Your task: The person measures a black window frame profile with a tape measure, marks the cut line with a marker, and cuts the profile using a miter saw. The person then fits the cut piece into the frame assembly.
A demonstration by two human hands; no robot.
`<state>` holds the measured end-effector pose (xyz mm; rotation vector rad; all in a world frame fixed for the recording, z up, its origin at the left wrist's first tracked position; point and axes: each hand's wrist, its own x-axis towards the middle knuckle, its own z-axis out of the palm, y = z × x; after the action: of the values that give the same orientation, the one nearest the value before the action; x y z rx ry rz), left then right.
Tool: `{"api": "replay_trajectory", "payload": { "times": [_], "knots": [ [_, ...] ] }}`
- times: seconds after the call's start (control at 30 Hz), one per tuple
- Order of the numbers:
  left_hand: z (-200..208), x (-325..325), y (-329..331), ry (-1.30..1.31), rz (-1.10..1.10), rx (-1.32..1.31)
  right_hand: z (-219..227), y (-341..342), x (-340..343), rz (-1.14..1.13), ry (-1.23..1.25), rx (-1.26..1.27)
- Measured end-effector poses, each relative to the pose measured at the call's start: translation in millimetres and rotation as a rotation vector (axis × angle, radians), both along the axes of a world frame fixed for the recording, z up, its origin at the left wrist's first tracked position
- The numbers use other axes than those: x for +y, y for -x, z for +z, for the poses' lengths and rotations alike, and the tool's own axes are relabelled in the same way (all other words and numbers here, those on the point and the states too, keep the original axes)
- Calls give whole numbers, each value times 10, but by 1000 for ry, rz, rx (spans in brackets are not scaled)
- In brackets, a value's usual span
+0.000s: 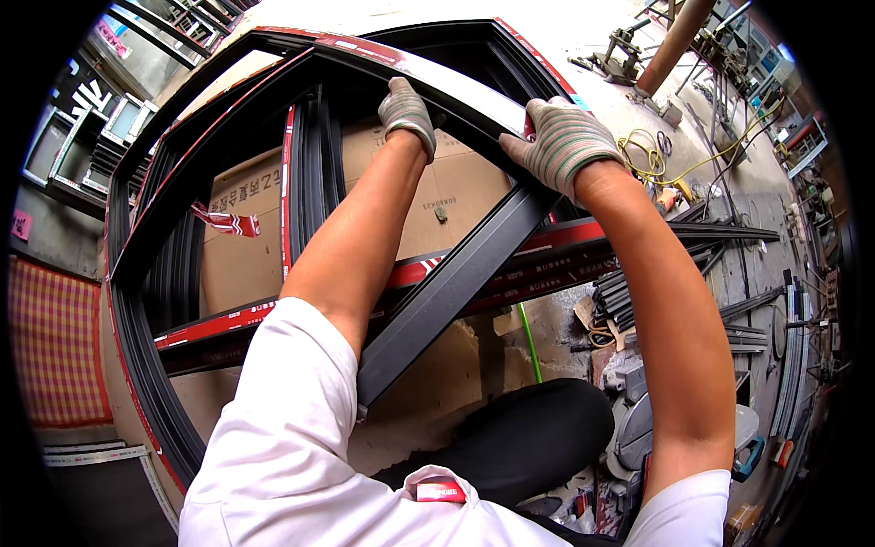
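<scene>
Head view: my gloved left hand [406, 111] and right hand [563, 139] both clamp the dark window frame [437, 296], tilted over flattened cardboard [456, 187]. Red protective tape [223, 221] flaps off it; yellow cable [649, 157] and loose profiles [729, 232] crowd the floor right.

Cardboard, tape-like strips and small labels around a dark frame

A flattened brown cardboard box [456, 187] with dark print lies under the frame, behind the left hand [406, 111]. Red-and-white protective strips [214, 324] with print run along the frame's bars, and a loose torn piece [225, 221] curls at the left. A small red label [440, 492] with white lettering sits on the white shirt at the bottom. At the upper left, a pink sign [111, 38] and a dark panel with large white characters [91, 94] stand by the wall.
</scene>
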<state>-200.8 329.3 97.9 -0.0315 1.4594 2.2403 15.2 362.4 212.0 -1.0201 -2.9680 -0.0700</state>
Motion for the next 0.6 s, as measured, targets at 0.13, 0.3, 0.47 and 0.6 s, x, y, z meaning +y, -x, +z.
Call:
{"api": "replay_trajectory", "payload": {
  "times": [0.13,0.3,0.47,0.6],
  "knots": [
    [9,4,-2,16,-20,-3,-171,-65,87,85,-91,81],
    [-87,-54,42,-12,-87,58,-238,-7,102,130,-116,60],
    [-60,-48,-28,22,-132,97,-326,-31,176,118,-107,132],
    [-106,-57,-21,7,-144,145,-376,-49,204,87,-35,221]
  ]
}}
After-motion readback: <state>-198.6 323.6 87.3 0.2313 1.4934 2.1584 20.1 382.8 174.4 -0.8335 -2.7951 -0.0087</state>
